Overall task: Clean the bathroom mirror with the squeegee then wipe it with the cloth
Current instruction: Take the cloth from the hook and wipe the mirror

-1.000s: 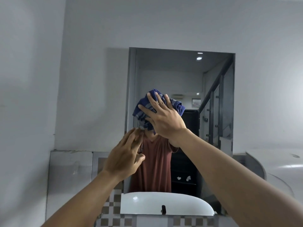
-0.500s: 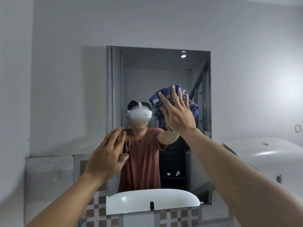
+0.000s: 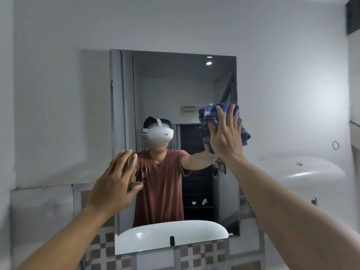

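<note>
A rectangular mirror [image 3: 175,84] hangs on the grey wall straight ahead. My right hand [image 3: 226,137] lies flat with spread fingers, pressing a crumpled blue checked cloth [image 3: 208,117] against the glass at the mirror's right edge, about halfway up. My left hand [image 3: 115,184] is raised at the mirror's lower left edge, fingers straight and close together, holding nothing. Whether it touches the glass I cannot tell. No squeegee is in view. The mirror reflects a person in a red shirt with a white headset.
A white rounded fixture [image 3: 303,172] juts from the wall at the right. Brown and white checked tiles [image 3: 194,254] run below the mirror. A white basin [image 3: 171,234] shows along the mirror's bottom. A small metal ring [image 3: 335,145] is on the right wall.
My right hand has slid the cloth to the right across the glass, from the middle to the right edge. My left hand has stayed by the lower left edge.
</note>
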Motion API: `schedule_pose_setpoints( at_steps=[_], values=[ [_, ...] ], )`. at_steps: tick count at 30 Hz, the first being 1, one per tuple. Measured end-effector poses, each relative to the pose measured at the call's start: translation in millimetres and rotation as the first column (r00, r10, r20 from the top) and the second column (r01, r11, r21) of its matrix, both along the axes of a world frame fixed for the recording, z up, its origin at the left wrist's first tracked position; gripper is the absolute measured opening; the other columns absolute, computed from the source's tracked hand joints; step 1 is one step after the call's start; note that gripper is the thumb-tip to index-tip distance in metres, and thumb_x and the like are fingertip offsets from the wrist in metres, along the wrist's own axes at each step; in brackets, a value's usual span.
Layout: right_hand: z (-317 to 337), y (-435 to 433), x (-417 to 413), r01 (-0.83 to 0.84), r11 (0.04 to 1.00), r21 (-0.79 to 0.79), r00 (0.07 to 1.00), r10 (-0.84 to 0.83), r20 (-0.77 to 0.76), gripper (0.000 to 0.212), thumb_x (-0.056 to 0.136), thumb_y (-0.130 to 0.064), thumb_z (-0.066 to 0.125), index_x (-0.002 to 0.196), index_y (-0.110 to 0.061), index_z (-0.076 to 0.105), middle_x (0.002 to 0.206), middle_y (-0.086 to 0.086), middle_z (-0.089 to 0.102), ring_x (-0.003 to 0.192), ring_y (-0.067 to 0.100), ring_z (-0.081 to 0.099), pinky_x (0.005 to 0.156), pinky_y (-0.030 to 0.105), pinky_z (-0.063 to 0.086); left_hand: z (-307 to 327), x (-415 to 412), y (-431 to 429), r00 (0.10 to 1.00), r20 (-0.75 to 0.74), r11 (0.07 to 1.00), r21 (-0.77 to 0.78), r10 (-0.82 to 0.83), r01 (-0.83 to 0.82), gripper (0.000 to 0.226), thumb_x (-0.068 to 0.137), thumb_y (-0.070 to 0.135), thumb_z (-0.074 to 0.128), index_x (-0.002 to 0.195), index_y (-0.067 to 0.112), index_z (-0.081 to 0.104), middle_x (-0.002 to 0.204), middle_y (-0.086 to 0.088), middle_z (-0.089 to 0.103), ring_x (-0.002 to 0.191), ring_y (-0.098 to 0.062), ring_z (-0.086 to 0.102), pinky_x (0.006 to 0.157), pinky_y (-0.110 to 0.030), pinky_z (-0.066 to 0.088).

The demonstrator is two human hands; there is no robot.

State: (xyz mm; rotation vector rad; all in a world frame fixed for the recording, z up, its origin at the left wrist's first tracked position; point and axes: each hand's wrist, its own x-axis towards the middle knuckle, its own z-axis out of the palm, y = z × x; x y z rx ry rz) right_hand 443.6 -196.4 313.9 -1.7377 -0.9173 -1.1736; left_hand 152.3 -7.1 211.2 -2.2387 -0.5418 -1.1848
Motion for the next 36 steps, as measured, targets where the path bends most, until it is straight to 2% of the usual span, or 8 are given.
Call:
schedule_pose_setpoints(
  at_steps=[7,12,16,22,25,28,31,36],
  values=[
    [-34.5,-1.5,-5.1,-0.004,1.0,0.025,0.997,0.006,-0.079,0.061,0.104,-0.044,0.031,0.158,-0.02,0.021,0.168,0.018,0.004,0.155,0.032,-0.004,0.126,0.05,0.006,-1.2,0.5,-0.6,1.0,0.0,1.0,-0.024,-0.004,0.004,0.09,0.084,0.051,0.07,0.152,0.003,0.035,0.158,-0.017,0.031,0.149,-0.032,0.027,0.11,-0.047,0.043],
    [-69.9,0.4,-11.0,-0.04,0.999,-0.001,0.996,0.039,-0.084,0.061,0.1,-0.033,0.036,0.156,-0.016,0.021,0.168,0.018,0.0,0.155,0.031,-0.008,0.125,0.052,0.002,-6.8,2.1,-7.1,0.999,0.034,0.999,-0.034,0.019,-0.018,0.083,0.091,0.057,0.041,0.152,0.001,0.033,0.158,-0.022,0.027,0.149,-0.036,0.025,0.115,-0.05,0.038],
    [-84.9,3.7,-14.7,-0.073,0.997,0.0,0.996,0.073,-0.059,0.054,0.103,-0.032,0.042,0.154,-0.016,0.029,0.167,0.02,0.004,0.155,0.033,-0.005,0.125,0.054,0.006,-37.0,1.8,-17.1,0.996,0.085,0.998,-0.051,-0.026,0.031,0.084,0.09,0.056,0.039,0.154,0.002,0.03,0.16,-0.024,0.022,0.149,-0.037,0.024,0.113,-0.05,0.039],
    [-86.7,21.0,-38.2,-0.01,0.997,-0.074,1.0,0.01,0.001,0.057,0.104,-0.041,0.028,0.158,-0.021,0.026,0.165,0.025,0.007,0.154,0.041,0.002,0.122,0.061,0.012,-79.4,6.5,-13.7,0.999,-0.002,0.997,-0.068,-0.038,0.037,0.078,0.1,0.059,0.015,0.155,0.004,0.023,0.165,-0.019,0.016,0.154,-0.035,0.011,0.119,-0.049,0.032],
    [-81.2,32.2,-56.5,-0.002,0.993,-0.114,0.998,0.009,0.058,0.06,0.104,-0.046,0.021,0.16,-0.022,0.021,0.165,0.026,0.006,0.153,0.044,0.001,0.122,0.063,0.01,-87.1,8.4,-12.5,0.999,-0.049,0.993,-0.12,-0.012,0.006,0.074,0.099,0.051,0.036,0.156,0.006,0.022,0.167,-0.017,0.012,0.154,-0.035,0.008,0.112,-0.047,0.042],
    [-73.1,48.3,-76.5,0.003,0.987,-0.159,0.993,0.015,0.113,0.06,0.104,-0.048,0.021,0.16,-0.026,0.017,0.166,0.025,0.004,0.153,0.045,0.0,0.122,0.063,0.007,-87.9,9.3,-11.2,0.995,-0.096,0.991,-0.135,-0.008,-0.005,0.071,0.101,0.044,0.04,0.157,0.006,0.018,0.167,-0.017,0.01,0.155,-0.035,0.002,0.11,-0.046,0.046],
    [-60.2,65.8,-95.9,-0.005,0.985,-0.175,0.992,0.026,0.121,0.059,0.104,-0.046,0.026,0.159,-0.027,0.019,0.165,0.027,0.003,0.152,0.046,0.002,0.121,0.065,0.006,-87.0,7.5,-12.4,0.996,-0.041,0.983,-0.168,-0.083,0.075,0.081,0.094,0.033,0.062,0.158,0.006,0.02,0.166,-0.017,0.014,0.154,-0.036,0.01,0.097,-0.04,0.056],
    [-35.0,91.3,-128.3,-0.016,0.978,-0.206,0.967,0.068,0.246,0.055,0.107,-0.042,0.035,0.158,-0.027,0.023,0.165,0.027,0.006,0.152,0.047,0.006,0.121,0.063,0.004,-99.9,2.8,-16.1,0.997,-0.039,0.989,-0.139,-0.063,0.057,0.087,0.085,0.032,0.072,0.155,0.003,0.029,0.165,-0.018,0.019,0.153,-0.034,0.017,0.102,-0.04,0.053]
  ],
)
